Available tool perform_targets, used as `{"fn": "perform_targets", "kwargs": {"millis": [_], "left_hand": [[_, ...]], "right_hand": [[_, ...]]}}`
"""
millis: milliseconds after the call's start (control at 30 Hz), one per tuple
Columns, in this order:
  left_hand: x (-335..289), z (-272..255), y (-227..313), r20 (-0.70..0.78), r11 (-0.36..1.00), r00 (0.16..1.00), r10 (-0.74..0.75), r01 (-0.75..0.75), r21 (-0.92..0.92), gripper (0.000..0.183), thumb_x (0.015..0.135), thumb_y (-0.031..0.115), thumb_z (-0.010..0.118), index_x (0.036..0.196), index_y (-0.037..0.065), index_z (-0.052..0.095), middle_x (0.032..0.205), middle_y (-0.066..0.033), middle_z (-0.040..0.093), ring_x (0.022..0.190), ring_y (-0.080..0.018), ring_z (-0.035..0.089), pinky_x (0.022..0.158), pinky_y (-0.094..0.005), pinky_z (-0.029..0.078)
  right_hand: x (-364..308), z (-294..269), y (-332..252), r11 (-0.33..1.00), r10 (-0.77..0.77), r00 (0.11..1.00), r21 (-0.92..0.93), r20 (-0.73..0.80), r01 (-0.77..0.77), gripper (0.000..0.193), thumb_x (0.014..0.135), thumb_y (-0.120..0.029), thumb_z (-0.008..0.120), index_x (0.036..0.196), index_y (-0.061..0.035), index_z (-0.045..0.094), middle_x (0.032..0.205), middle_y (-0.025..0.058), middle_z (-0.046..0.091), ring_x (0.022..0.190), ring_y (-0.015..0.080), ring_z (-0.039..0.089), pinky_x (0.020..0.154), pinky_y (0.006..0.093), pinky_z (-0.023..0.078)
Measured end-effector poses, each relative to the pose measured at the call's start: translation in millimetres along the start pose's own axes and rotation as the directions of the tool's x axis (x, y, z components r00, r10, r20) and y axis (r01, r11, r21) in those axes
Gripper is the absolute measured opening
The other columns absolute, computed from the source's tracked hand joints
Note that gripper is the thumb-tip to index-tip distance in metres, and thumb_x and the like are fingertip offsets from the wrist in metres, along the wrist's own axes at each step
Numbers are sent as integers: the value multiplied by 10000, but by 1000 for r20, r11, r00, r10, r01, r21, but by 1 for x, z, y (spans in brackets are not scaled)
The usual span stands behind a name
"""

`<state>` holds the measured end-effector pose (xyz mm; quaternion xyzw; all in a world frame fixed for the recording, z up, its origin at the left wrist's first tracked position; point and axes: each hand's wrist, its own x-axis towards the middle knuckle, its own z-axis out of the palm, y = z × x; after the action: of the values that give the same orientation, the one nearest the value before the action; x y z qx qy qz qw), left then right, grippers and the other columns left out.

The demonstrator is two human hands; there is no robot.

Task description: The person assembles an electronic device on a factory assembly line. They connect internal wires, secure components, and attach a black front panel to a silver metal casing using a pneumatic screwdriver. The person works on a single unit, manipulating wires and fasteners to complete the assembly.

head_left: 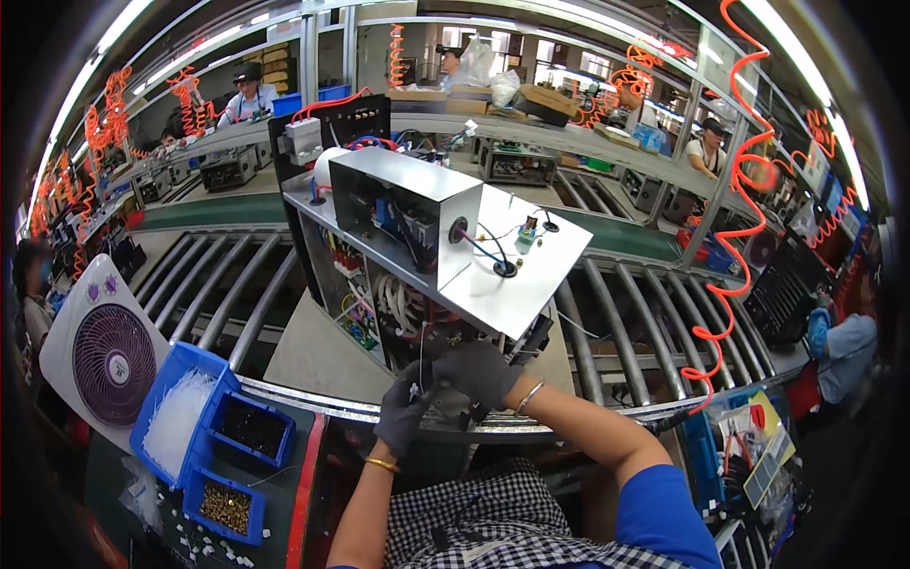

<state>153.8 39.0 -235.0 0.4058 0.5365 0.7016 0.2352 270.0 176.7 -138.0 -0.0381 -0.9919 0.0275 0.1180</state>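
Observation:
Both my hands wear dark grey gloves and meet at the near lower side of an open metal machine housing (pixel 545 248). My left hand (pixel 403 410) is closed, with a thin pale strip (pixel 423 353) rising from its fingertips. It looks like a cable tie or a thin wire. Against it, my right hand (pixel 482 372) is closed too, fingers bent inward; what they grip is hidden. Just above the hands, a bundle of white wires (pixel 403 302) shows inside the housing. A shiny metal box (pixel 408 190) with dark parts in it sits on the housing's top plate.
The housing rests on a board (pixel 313 351) over a roller conveyor (pixel 654 332). At left are a fan (pixel 114 365) and blue bins of white strips (pixel 180 422), black parts (pixel 248 427) and brass screws (pixel 226 507). An orange coiled hose (pixel 735 237) hangs at right. Other people work beyond.

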Motion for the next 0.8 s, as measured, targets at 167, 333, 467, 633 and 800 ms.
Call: {"fn": "perform_targets", "kwargs": {"millis": [167, 333, 467, 633, 800], "left_hand": [[5, -7, -13, -9, 989, 1000, 20, -19, 146, 503, 840, 22, 715, 1317, 45, 556, 1183, -61, 650, 1062, -143, 608, 937, -294, 486], [8, -4, -17, -32, 982, 998, 55, -48, 182, 450, 824, 21, 715, 1251, 36, 576, 1074, -51, 662, 972, -139, 614, 852, -307, 505], [8, -10, -17, 27, 995, 999, -21, 19, 96, 340, 845, 20, 709, 1176, 24, 633, 981, -22, 656, 870, -115, 591, 781, -277, 491], [9, -15, -27, 49, 836, 979, 197, -194, 513, 251, 836, 64, 698, 1086, 58, 684, 901, -56, 688, 748, -237, 644, 657, -356, 481], [1, -5, -26, 36, 704, 924, 381, -315, 637, 259, 786, 133, 701, 1033, 59, 676, 933, -140, 668, 809, -332, 647, 688, -410, 485]], "right_hand": [[0, -12, -10, 999, -24, 1000, -22, 18, 25, 142, 751, -258, 678, 800, -126, 663, 779, 101, 651, 719, 309, 671, 649, 440, 528], [1, -6, -11, 989, -67, 997, -134, 26, 70, 137, 745, -225, 676, 822, -111, 671, 822, 86, 662, 742, 304, 684, 648, 427, 549], [-1, -5, -12, 986, -97, 995, -132, 40, 101, 136, 780, -196, 641, 891, -119, 658, 868, 69, 645, 788, 284, 677, 672, 406, 546], [-8, 5, -12, 979, -195, 956, -106, -221, 175, 147, 782, -196, 650, 903, -118, 622, 842, 51, 632, 807, 265, 637, 695, 403, 529], [-13, 9, -26, 991, -126, 966, -69, -224, 113, 141, 817, -185, 625, 946, -146, 664, 883, 26, 657, 869, 218, 652, 709, 375, 537]]}}
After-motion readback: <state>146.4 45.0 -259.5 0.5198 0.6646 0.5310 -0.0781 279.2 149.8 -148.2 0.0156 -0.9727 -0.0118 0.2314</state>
